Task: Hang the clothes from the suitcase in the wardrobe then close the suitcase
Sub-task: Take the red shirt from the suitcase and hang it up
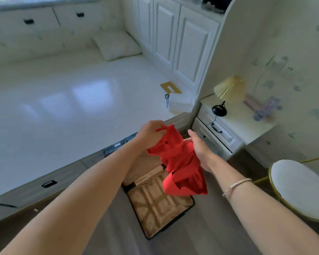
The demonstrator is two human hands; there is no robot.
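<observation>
Red fabric, head view: I hold a red garment (179,162) in the air above the open suitcase (158,205), which lies flat on the wood floor beside the white bed platform (72,100). My left hand (151,134) is pinched shut on a thin strap or loop at the garment's top edge; my right hand (201,151) lies against the bunched cloth lower down, fingers partly curled round it, though how firmly they close I cannot tell, the palm side being hidden. The cloth hangs in loose folds and bulges with no shape of its own, so I judge it light, soft and limp; it will sag wherever it is unsupported and may slide off a smooth hanger. The best holds, in my judgement, are the strap and the opposite shoulder edge, spread apart so that the neckline opens. The suitcase half nearest me shows only tan lining and straps; no other clothing is visible in it. White panelled cabinet doors (173,37), possibly the wardrobe, stand beyond the bed, well apart from me. No hanger is in sight.
</observation>
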